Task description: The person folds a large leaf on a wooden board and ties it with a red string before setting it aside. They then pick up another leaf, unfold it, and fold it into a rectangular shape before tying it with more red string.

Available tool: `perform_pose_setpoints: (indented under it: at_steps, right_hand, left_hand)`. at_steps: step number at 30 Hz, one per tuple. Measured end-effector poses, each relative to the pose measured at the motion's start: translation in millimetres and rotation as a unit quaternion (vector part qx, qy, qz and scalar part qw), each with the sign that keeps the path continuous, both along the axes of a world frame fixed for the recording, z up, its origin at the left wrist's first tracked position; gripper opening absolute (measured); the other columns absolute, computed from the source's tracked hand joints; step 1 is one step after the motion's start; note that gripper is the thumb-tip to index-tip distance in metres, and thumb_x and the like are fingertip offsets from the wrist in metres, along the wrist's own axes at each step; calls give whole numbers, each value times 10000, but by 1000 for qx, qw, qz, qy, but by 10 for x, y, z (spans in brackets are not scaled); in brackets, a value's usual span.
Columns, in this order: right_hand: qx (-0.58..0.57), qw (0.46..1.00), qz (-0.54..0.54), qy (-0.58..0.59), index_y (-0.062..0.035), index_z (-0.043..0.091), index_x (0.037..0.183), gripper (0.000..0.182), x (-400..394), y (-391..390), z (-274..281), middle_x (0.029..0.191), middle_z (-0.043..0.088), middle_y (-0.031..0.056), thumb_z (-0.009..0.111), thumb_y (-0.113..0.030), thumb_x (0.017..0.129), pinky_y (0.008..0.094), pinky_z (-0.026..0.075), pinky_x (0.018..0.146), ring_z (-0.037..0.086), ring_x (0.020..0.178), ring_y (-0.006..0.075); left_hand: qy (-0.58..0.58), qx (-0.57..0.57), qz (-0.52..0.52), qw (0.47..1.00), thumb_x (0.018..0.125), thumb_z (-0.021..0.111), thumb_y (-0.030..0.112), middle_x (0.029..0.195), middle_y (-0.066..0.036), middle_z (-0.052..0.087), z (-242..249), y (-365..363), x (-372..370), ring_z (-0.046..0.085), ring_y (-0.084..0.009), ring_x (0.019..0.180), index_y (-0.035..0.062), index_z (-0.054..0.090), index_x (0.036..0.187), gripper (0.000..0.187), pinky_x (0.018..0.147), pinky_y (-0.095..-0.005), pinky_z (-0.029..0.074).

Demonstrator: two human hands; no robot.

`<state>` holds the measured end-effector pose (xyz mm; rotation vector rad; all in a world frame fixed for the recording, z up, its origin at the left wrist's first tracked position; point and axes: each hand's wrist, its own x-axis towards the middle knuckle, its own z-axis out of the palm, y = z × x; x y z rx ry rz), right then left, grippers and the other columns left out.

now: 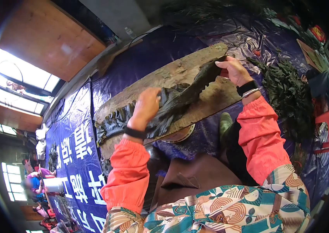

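A long, dark, wet strip of kelp (172, 101), ruffled along its edges, lies lengthwise over a worn wooden board (195, 60). My right hand (232, 70) pinches the far right end of the kelp between thumb and fingers, lifting that end off the board. Over the middle of the strip is my left hand (147, 105), slightly blurred, with its fingers curled in. A small dark bit shows at its fingertips, but what it grips is hidden. Gathered, crumpled kelp spreads along the board left of that hand.
A large heap of dark kelp (288, 93) lies on the right, near a red plastic stool (327, 132). Blue tarp (69, 163) with white characters covers the floor. Under the board a round rim (180, 134) shows. A person (36, 184) sits far left beside a white bucket (53, 185).
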<state>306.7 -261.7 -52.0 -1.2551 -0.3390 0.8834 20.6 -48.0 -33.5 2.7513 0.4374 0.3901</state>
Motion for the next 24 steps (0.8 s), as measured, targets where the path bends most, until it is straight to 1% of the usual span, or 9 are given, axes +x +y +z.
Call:
perform_pose_setpoints:
  at_steps: [2, 7, 9, 11, 13, 17, 20, 22, 24]
  right_hand:
    - [22, 1000, 7, 10, -92, 613, 1016, 155, -4, 11, 49, 939, 669, 31, 640, -124, 866, 341, 538, 758, 659, 817, 159]
    - [143, 987, 71, 29, -99, 644, 1034, 180, 18, -35, 183, 949, 664, 14, 656, -53, 861, 319, 543, 756, 655, 861, 145]
    - [187, 979, 77, 11, -104, 653, 1041, 196, 60, -46, 173, 946, 662, 8, 642, -21, 864, 303, 544, 750, 654, 867, 142]
    - [268, 959, 86, -10, -98, 653, 1034, 191, 80, -78, 206, 948, 663, 8, 629, -9, 866, 294, 543, 745, 653, 861, 141]
    - [229, 971, 61, 14, -75, 630, 1028, 173, 57, -108, 251, 915, 641, 6, 618, -9, 868, 285, 519, 720, 633, 809, 129]
    - [-141, 980, -45, -136, -72, 593, 1009, 156, 250, 83, -206, 850, 606, 8, 614, -76, 854, 286, 506, 641, 607, 722, 133]
    - [-101, 989, -42, -96, -64, 584, 1048, 189, 255, 123, -263, 884, 620, 14, 606, -82, 861, 286, 515, 665, 618, 741, 142]
    - [-83, 989, -87, -89, -62, 587, 1062, 187, 180, 128, -197, 922, 634, 23, 586, -64, 875, 293, 529, 706, 630, 783, 149]
    - [-27, 992, -108, -63, -73, 598, 1051, 180, 211, 174, -239, 916, 628, 18, 587, -50, 873, 285, 515, 677, 615, 776, 144]
  left_hand:
    - [-80, 77, -12, 994, 805, 652, 119, 916, -186, 641, -195, 124, 204, 612, -381, 917, 31, 643, 901, 131, 805, -455, 485]
    - [168, 19, 22, 985, 783, 707, 165, 988, -194, 624, -425, 179, 513, 593, -386, 967, 29, 634, 917, 205, 795, -476, 483]
    - [168, 36, 6, 985, 782, 700, 154, 963, -186, 613, -384, 128, 489, 579, -370, 976, 37, 626, 915, 192, 806, -459, 474]
    - [-81, 12, 66, 995, 781, 688, 140, 900, -171, 598, -319, 110, 437, 577, -354, 947, 41, 616, 890, 163, 816, -432, 468]
    - [-73, 7, 101, 992, 783, 672, 115, 927, -142, 579, -271, 98, 438, 561, -334, 968, 61, 602, 924, 167, 842, -423, 455]
    - [-59, 91, 127, 986, 785, 666, 95, 1117, -92, 555, -334, 122, 393, 527, -324, 1071, 102, 581, 1075, 302, 884, -447, 434]
    - [-108, 115, 127, 979, 787, 671, 116, 1059, -102, 586, -204, -23, 307, 554, -321, 1023, 100, 611, 1041, 262, 866, -434, 451]
    - [-64, -32, -15, 997, 786, 676, 140, 968, -119, 609, -169, -273, 178, 581, -326, 936, 88, 635, 960, 187, 805, -423, 477]
    - [-7, 3, -49, 999, 766, 697, 175, 882, -126, 598, -147, -631, 82, 589, -332, 860, 76, 627, 918, 193, 731, -424, 490]
